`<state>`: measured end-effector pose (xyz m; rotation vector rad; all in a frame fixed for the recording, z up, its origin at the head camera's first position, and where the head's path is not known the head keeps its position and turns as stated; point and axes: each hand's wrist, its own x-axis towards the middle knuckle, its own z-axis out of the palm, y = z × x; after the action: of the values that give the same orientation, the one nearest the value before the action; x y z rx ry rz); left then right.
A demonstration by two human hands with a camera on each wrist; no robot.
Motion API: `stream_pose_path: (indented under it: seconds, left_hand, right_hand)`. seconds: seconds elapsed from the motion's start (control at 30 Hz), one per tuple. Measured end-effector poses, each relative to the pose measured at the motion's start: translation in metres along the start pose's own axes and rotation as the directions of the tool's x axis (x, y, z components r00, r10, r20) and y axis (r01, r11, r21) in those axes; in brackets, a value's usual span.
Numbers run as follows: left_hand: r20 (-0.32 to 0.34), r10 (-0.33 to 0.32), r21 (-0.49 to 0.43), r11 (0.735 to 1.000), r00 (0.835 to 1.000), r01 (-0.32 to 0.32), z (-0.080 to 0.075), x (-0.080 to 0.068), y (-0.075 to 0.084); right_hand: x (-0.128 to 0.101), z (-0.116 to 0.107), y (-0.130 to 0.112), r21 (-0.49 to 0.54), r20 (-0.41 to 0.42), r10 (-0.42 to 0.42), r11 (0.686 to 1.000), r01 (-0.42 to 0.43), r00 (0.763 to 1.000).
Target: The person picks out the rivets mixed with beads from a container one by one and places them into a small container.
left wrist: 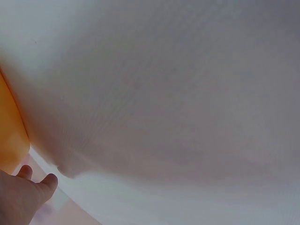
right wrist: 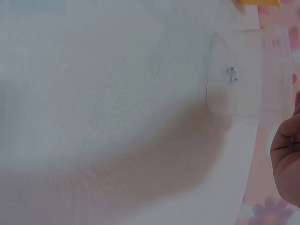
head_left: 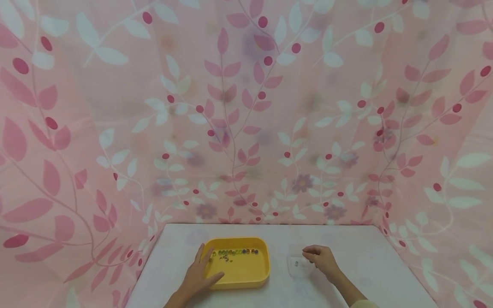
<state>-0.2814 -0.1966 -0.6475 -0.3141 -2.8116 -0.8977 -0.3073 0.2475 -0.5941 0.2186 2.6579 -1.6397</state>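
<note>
Fingers spread, my left hand [head_left: 196, 273] rests at the left side of a yellow tray [head_left: 246, 280]; its fingertips overlap the rim. Several glass marbles [head_left: 237, 252] make a row along the tray's far side, and a small cluster of little beads [head_left: 226, 259] lies in front of them. My right hand [head_left: 323, 260] is over the far right part of a clear plastic box [head_left: 295, 272], its thumb and fingers bent together. I cannot tell whether anything is between those fingertips. A few small shiny pieces [right wrist: 232, 75] show inside the box in the right wrist view.
Both containers stand on a white-covered table [head_left: 185, 233], tray on the left and box on the right. Pink curtains with a leaf pattern [head_left: 239, 171] hang behind the table's far edge and along both sides.
</note>
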Motion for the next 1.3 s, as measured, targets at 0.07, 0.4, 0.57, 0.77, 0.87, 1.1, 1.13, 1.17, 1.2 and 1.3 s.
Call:
stream_pose_path:
  seconds: [0.07, 0.4, 0.57, 0.77, 0.87, 1.1, 1.13, 1.17, 1.2, 1.3]
  left_hand:
    - [0.004, -0.002, 0.0, 1.0, 1.0, 0.002, -0.001, 0.0, 0.0]
    - [-0.007, 0.033, 0.011, 0.999, 0.999, -0.033, -0.004, 0.0, 0.001]
    - [-0.001, 0.029, 0.028, 0.999, 1.0, -0.029, -0.005, 0.001, 0.0]
    - [0.02, 0.033, 0.039, 0.999, 0.999, -0.034, -0.007, 0.0, 0.001]
    - [0.011, 0.043, 0.045, 0.998, 0.999, -0.043, -0.007, 0.0, 0.002]
    - [0.02, 0.043, 0.048, 0.998, 0.999, -0.044, -0.007, 0.005, 0.0]
    - [0.03, 0.036, 0.047, 0.998, 0.999, -0.037, -0.007, 0.005, -0.001]
    - [0.038, 0.029, 0.044, 0.999, 0.999, -0.03, -0.006, 0.005, -0.001]
    - [0.045, 0.021, 0.042, 0.999, 0.999, -0.023, -0.006, 0.005, -0.001]
    - [0.06, 0.006, 0.039, 0.999, 0.998, -0.008, -0.007, 0.002, 0.001]
  right_hand:
    - [0.0, 0.0, 0.0, 0.001, 0.0, -0.002, 1.0, 0.002, 1.0]
    - [0.0, -0.005, -0.005, -0.032, -0.01, -0.124, 0.992, 0.123, 0.992]
    - [-0.002, -0.006, -0.014, -0.254, -0.092, -0.383, 0.901, 0.35, 0.919]
    - [-0.006, 0.004, -0.02, -0.556, -0.087, -0.721, 0.608, 0.567, 0.687]
    - [-0.01, 0.013, -0.022, -0.633, -0.041, -0.738, 0.54, 0.554, 0.673]
    - [-0.016, 0.031, -0.037, -0.688, 0.023, -0.696, 0.51, 0.516, 0.717]
    - [-0.016, 0.033, -0.039, -0.691, 0.025, -0.693, 0.509, 0.513, 0.721]
    - [-0.016, 0.035, -0.041, -0.693, 0.029, -0.691, 0.507, 0.513, 0.722]
    - [-0.017, 0.037, -0.043, -0.691, 0.034, -0.689, 0.507, 0.515, 0.724]
    - [-0.016, 0.042, -0.047, -0.69, 0.043, -0.684, 0.507, 0.517, 0.728]
